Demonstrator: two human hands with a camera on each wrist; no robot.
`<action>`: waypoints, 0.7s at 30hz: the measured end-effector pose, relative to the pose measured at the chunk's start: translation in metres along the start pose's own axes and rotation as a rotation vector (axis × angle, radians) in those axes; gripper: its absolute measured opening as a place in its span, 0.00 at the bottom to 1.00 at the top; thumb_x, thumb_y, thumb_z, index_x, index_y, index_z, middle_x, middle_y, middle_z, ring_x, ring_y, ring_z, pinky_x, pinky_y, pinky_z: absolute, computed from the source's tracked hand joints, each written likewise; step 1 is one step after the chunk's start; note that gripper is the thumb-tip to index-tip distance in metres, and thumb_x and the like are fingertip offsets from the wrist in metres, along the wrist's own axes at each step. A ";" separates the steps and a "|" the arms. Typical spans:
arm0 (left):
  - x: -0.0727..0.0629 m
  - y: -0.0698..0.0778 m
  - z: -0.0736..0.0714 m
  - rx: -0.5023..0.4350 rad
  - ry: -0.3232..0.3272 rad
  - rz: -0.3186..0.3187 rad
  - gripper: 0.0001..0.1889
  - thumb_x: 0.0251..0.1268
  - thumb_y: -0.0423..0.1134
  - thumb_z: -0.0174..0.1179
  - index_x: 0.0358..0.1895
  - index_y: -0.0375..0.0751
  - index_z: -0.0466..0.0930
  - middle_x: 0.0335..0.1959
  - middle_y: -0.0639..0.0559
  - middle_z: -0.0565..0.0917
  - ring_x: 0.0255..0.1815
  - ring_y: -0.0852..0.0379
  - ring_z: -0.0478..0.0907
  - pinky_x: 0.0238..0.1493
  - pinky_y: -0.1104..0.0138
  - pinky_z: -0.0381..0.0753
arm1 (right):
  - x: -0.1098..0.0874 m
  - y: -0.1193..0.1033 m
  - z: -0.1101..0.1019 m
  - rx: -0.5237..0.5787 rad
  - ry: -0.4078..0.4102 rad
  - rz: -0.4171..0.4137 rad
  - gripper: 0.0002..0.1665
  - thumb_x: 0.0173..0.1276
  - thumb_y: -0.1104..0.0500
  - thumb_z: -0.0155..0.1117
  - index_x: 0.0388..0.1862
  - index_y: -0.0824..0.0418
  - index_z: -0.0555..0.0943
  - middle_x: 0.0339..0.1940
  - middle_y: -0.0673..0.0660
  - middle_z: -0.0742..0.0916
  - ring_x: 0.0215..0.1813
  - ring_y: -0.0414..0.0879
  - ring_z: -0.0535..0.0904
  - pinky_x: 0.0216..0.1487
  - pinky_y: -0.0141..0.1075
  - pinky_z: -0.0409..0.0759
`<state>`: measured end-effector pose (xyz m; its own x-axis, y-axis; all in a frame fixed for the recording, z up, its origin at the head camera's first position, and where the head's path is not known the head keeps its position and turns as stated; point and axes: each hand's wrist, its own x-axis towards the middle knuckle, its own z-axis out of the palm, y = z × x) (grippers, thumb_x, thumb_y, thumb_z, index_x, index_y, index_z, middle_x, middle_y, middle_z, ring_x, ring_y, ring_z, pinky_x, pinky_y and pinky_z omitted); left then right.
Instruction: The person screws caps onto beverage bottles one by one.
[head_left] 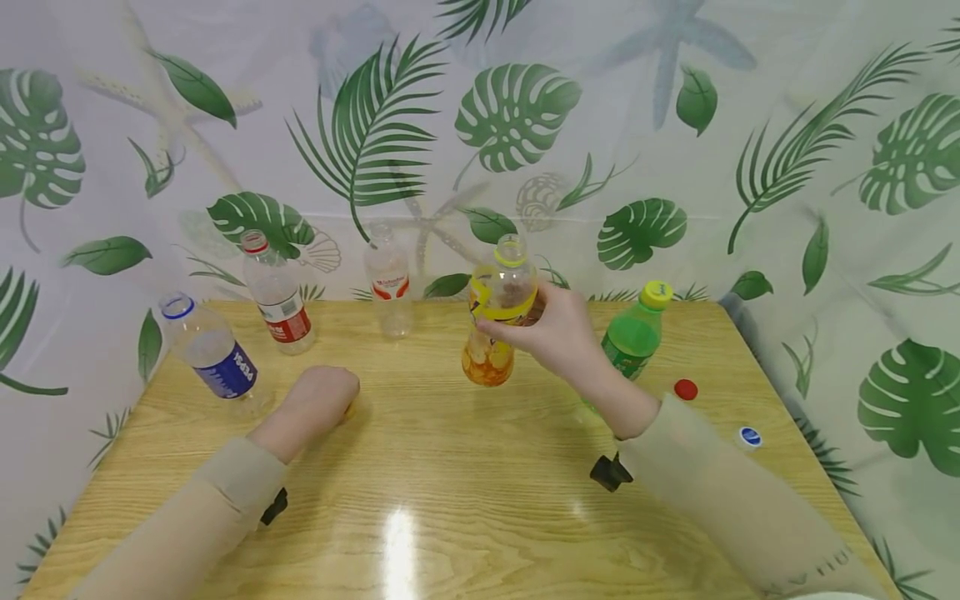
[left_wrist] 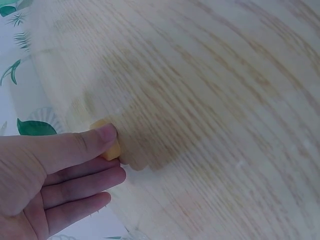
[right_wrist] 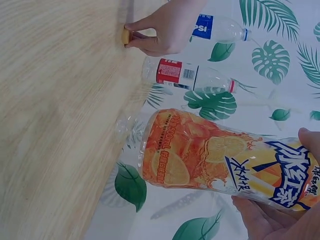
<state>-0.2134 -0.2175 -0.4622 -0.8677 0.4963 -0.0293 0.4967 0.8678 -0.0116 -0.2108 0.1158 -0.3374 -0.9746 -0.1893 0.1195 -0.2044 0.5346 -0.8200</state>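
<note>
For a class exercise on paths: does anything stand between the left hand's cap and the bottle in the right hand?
Nothing visible stands between the cap and the held bottle; a clear bottle stands farther back.

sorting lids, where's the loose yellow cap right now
Left of centre in the left wrist view, the yellow cap is pinched in the left hand; the head view shows that hand just right of the Pepsi bottle.

The held bottle (right_wrist: 200, 155) looks glossy plastic, the table (head_left: 465, 467) shiny wood, sleeves (head_left: 712, 492) matt cloth.
</note>
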 end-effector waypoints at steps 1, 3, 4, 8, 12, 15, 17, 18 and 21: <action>0.000 0.000 0.000 0.001 -0.001 0.001 0.16 0.54 0.23 0.64 0.17 0.44 0.71 0.18 0.53 0.70 0.22 0.55 0.64 0.28 0.63 0.69 | -0.002 0.001 0.000 -0.002 0.001 -0.005 0.30 0.63 0.51 0.84 0.60 0.61 0.84 0.52 0.59 0.92 0.46 0.52 0.89 0.40 0.35 0.85; 0.000 -0.001 0.001 0.004 0.001 0.006 0.16 0.54 0.23 0.65 0.18 0.44 0.72 0.18 0.53 0.70 0.22 0.55 0.64 0.28 0.63 0.69 | -0.006 0.002 0.001 -0.015 0.002 -0.011 0.30 0.62 0.51 0.84 0.59 0.61 0.84 0.49 0.60 0.92 0.42 0.51 0.89 0.37 0.35 0.84; 0.000 -0.001 0.001 0.005 0.005 0.010 0.16 0.54 0.23 0.65 0.18 0.44 0.71 0.18 0.53 0.70 0.22 0.55 0.64 0.28 0.63 0.69 | -0.008 0.002 0.001 -0.030 0.003 -0.011 0.29 0.62 0.50 0.84 0.58 0.61 0.85 0.47 0.60 0.93 0.40 0.50 0.87 0.35 0.35 0.83; 0.000 -0.002 0.002 0.004 0.012 0.014 0.16 0.54 0.23 0.65 0.18 0.44 0.71 0.18 0.54 0.69 0.22 0.55 0.64 0.28 0.63 0.69 | -0.013 0.006 0.005 -0.048 0.001 0.008 0.30 0.61 0.49 0.84 0.56 0.61 0.85 0.45 0.60 0.92 0.38 0.49 0.86 0.35 0.36 0.82; 0.000 -0.001 0.001 -0.002 -0.008 0.005 0.17 0.54 0.23 0.65 0.18 0.44 0.71 0.18 0.53 0.70 0.22 0.55 0.64 0.28 0.64 0.69 | -0.018 0.014 0.011 -0.023 -0.015 0.022 0.29 0.60 0.50 0.84 0.56 0.62 0.85 0.47 0.60 0.93 0.42 0.50 0.88 0.38 0.35 0.84; 0.001 -0.001 0.002 -0.001 -0.024 -0.001 0.17 0.54 0.23 0.65 0.17 0.44 0.70 0.18 0.53 0.69 0.22 0.55 0.64 0.29 0.64 0.69 | -0.023 0.019 0.016 -0.016 -0.022 0.021 0.29 0.61 0.51 0.84 0.56 0.63 0.85 0.48 0.61 0.93 0.44 0.51 0.90 0.40 0.35 0.86; 0.002 -0.001 0.002 0.002 -0.028 -0.001 0.17 0.54 0.23 0.65 0.17 0.45 0.70 0.18 0.53 0.69 0.22 0.55 0.64 0.28 0.64 0.69 | -0.025 0.022 0.019 -0.014 -0.022 0.021 0.30 0.61 0.52 0.85 0.57 0.64 0.85 0.48 0.61 0.93 0.44 0.51 0.90 0.41 0.36 0.87; 0.002 -0.001 0.002 0.003 -0.029 -0.002 0.17 0.53 0.23 0.65 0.17 0.45 0.70 0.18 0.53 0.69 0.22 0.55 0.64 0.28 0.64 0.69 | -0.026 0.024 0.020 -0.010 -0.022 0.017 0.30 0.60 0.52 0.85 0.57 0.64 0.85 0.48 0.61 0.93 0.45 0.52 0.90 0.42 0.36 0.87; 0.001 -0.001 0.002 0.008 -0.025 -0.005 0.17 0.53 0.23 0.65 0.17 0.44 0.70 0.18 0.53 0.69 0.22 0.55 0.64 0.28 0.64 0.69 | -0.028 0.027 0.024 0.012 -0.020 0.003 0.31 0.60 0.54 0.85 0.58 0.65 0.84 0.50 0.62 0.93 0.47 0.53 0.91 0.45 0.39 0.90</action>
<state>-0.2152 -0.2179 -0.4641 -0.8694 0.4912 -0.0537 0.4927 0.8700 -0.0200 -0.1863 0.1154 -0.3764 -0.9732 -0.2039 0.1062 -0.2003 0.5255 -0.8269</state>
